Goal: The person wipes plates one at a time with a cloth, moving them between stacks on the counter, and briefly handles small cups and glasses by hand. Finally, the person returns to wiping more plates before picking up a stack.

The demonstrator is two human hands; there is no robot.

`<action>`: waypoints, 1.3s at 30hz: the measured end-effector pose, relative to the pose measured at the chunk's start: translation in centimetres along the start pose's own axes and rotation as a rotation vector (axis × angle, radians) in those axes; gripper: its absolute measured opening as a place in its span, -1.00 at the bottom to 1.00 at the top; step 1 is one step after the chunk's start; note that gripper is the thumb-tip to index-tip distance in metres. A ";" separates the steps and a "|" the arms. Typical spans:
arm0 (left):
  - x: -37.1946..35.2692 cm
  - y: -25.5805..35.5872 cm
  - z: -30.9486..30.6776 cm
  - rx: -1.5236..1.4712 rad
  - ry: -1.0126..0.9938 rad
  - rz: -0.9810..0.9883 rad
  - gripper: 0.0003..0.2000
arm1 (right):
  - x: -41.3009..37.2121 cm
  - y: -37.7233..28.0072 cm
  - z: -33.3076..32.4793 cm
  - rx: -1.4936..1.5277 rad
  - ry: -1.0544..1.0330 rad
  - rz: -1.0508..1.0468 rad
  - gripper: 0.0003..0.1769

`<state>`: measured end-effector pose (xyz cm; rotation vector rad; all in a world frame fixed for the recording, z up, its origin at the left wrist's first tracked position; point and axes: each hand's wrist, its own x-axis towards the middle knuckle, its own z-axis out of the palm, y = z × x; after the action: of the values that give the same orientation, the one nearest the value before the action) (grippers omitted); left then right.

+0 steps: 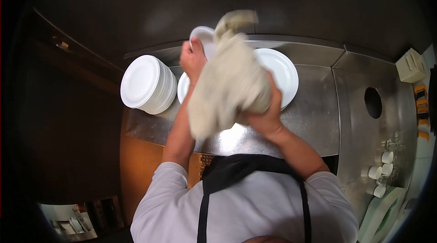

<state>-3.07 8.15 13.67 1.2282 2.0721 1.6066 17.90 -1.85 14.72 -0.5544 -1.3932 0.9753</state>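
Note:
My left hand (193, 58) grips a white plate (203, 38) by its edge, thumb on the face, above the steel counter (314, 111). A beige cloth (227, 83), blurred by motion, hangs across the middle and hides much of that plate. My right hand (268, 111) is closed round the cloth's lower right side. Behind the right hand rests a larger white plate (284, 72), partly covered by the cloth. Left of my left forearm stands a tall stack of white plates (141, 81). Another white plate (183, 87) shows only in part between the stack and the cloth.
On the right, the steel surface has a round dark hole (373, 102). Several small white cups (387, 169) and some glasses (395, 139) stand near the right wall. A pale dispenser box (410, 65) sits at the upper right. A dark wall (291, 6) rises behind the counter.

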 end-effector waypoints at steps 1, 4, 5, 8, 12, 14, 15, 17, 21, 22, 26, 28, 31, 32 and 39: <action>0.3 1.2 -1.4 -0.034 -0.038 0.071 -0.57 | 1.2 -0.2 -0.8 -0.025 0.095 -0.028 -0.10; -1.3 6.3 -5.9 -0.624 -0.300 0.261 -0.48 | 4.2 1.2 -3.8 0.038 0.395 -0.035 -0.50; -2.8 8.2 -7.3 -0.905 -0.388 0.211 -0.42 | 4.8 1.6 -4.3 0.119 0.442 0.007 -0.53; -6.0 6.0 -7.6 -0.799 -0.357 0.214 -0.38 | 5.6 1.9 -3.2 0.451 0.623 0.108 -0.61; -7.4 3.5 -9.2 -0.630 -0.339 0.150 -0.49 | 4.1 5.0 -4.6 0.267 0.358 0.223 -0.52; -6.7 3.1 -12.1 -0.473 -0.583 0.104 -0.54 | 5.0 3.0 -5.7 0.124 0.076 0.168 -0.48; -6.5 3.5 -13.3 -0.389 -0.705 0.079 -0.57 | 5.7 1.7 -5.7 0.058 -0.063 0.142 -0.46; -6.6 4.2 -13.7 -0.064 -0.831 0.207 -0.54 | 7.5 -0.5 -4.6 -0.198 -0.414 0.005 -0.39; -7.6 1.0 -14.0 0.217 -0.968 0.415 -0.46 | 7.5 -2.6 1.1 -0.466 -0.744 -0.348 -0.36; -8.2 0.1 -14.3 0.166 -0.948 0.422 -0.45 | 7.9 -2.4 1.3 -0.346 -0.609 -0.374 -0.37; -9.0 -3.9 -15.8 -0.271 -0.686 -0.316 -0.40 | 8.8 -2.6 -2.2 -0.079 -0.167 -0.131 -0.34; -9.8 -5.1 -16.7 -0.649 -0.459 -0.486 -0.37 | 8.0 -1.7 -4.4 -0.076 0.040 0.060 -0.48; -10.6 -9.3 -16.2 -0.719 -0.152 -0.580 -0.38 | 5.8 1.7 -6.7 -0.014 0.159 0.221 -0.56; -10.8 -10.5 -15.8 -0.664 -0.114 -0.618 -0.38 | 4.9 2.7 -7.2 -0.018 0.159 0.265 -0.56; -11.2 -15.2 -12.3 -0.674 0.107 -0.687 -0.48 | -0.2 4.8 -8.7 0.005 0.151 0.388 -0.55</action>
<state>-11.03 -9.03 1.43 0.1773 1.5128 1.7754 25.20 2.42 9.41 -0.8975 -1.1699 1.2172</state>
